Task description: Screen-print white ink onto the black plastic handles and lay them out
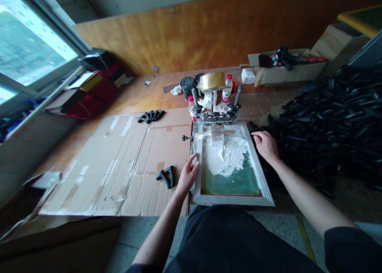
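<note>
A silk-screen frame (234, 200) with a pale metal rim lies in front of me, its green mesh (231, 184) partly covered by thick white ink (234, 155). A flat scraper plate (217, 135) rests at its far end, below a metal clamp fixture (216, 117). My left hand (188, 174) is at the frame's left edge, thumb and forefinger apart, with nothing visible between them. Beside the right edge, my right hand (265, 145) has its fingers drawn together. A dark piece (253, 126) shows just beyond those fingertips; whether they grip anything is hidden.
Flattened cardboard (98, 161) covers the left of the table, bearing a black forked part (166, 177) and a row of similar parts (151, 116). A large heap of black parts (325, 125) lies right. Behind are a tape roll (212, 82), bottles (227, 89) and an open carton (289, 74).
</note>
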`<action>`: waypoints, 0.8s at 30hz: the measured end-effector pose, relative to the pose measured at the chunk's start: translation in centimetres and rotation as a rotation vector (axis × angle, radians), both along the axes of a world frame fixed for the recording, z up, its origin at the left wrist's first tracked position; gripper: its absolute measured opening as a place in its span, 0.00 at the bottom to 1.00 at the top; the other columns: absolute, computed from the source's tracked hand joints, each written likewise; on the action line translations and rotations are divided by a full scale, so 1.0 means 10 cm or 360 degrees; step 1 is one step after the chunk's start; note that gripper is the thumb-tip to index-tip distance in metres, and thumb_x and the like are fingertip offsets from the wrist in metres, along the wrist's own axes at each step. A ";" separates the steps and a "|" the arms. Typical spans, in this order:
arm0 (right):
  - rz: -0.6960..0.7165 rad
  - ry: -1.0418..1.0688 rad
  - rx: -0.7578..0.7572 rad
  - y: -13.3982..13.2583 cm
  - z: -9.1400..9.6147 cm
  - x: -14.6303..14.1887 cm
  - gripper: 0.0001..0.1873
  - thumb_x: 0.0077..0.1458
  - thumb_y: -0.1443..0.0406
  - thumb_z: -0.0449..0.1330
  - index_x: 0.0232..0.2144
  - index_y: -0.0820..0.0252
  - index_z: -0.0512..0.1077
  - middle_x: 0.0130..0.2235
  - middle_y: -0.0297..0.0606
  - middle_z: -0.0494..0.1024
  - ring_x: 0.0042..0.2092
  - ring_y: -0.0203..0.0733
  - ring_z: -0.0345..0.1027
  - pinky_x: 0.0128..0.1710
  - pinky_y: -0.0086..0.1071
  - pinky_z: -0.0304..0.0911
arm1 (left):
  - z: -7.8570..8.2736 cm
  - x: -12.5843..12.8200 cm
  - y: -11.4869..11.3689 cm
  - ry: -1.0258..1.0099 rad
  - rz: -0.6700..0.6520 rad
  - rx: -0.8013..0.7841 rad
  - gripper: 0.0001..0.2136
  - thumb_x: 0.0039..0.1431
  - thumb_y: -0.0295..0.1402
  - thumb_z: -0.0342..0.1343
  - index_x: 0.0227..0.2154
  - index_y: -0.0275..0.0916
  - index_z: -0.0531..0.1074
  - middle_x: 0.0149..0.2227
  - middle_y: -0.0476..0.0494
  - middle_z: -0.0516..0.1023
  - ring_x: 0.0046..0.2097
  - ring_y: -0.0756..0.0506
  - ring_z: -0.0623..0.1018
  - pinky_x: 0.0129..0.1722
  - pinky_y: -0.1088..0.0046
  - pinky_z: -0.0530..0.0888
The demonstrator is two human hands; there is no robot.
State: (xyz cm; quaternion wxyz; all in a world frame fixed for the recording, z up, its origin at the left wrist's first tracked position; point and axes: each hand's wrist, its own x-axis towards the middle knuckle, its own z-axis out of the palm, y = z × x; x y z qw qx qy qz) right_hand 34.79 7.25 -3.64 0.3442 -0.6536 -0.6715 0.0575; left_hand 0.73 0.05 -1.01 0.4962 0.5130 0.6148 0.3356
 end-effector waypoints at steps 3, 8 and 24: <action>0.0270 -0.0174 0.0157 0.24 0.26 -0.42 0.26 0.54 0.61 0.62 0.54 0.64 0.67 0.56 0.51 0.67 0.53 0.53 0.64 0.50 0.43 0.64 | -0.33 0.01 0.01 0.0209 -0.0005 -0.0052 0.30 0.58 0.46 0.54 0.62 0.41 0.62 0.25 0.53 0.71 0.26 0.52 0.68 0.27 0.78 0.64; 0.0675 -0.0507 -0.0221 0.21 0.39 -1.13 0.09 0.52 0.65 0.64 0.37 0.60 0.73 0.38 0.41 0.76 0.43 0.47 0.68 0.42 0.37 0.63 | -0.55 -0.02 0.08 0.0425 -0.0066 -0.0045 0.26 0.60 0.45 0.50 0.60 0.43 0.64 0.28 0.50 0.74 0.30 0.49 0.73 0.29 0.75 0.65; 0.1267 -0.0488 0.0054 -0.51 0.10 -0.89 0.18 0.52 0.76 0.55 0.42 0.59 0.75 0.45 0.41 0.78 0.42 0.43 0.70 0.39 0.34 0.64 | -0.55 -0.04 0.05 0.0305 0.0020 -0.0063 0.25 0.58 0.47 0.53 0.55 0.39 0.69 0.31 0.46 0.77 0.32 0.47 0.75 0.31 0.75 0.68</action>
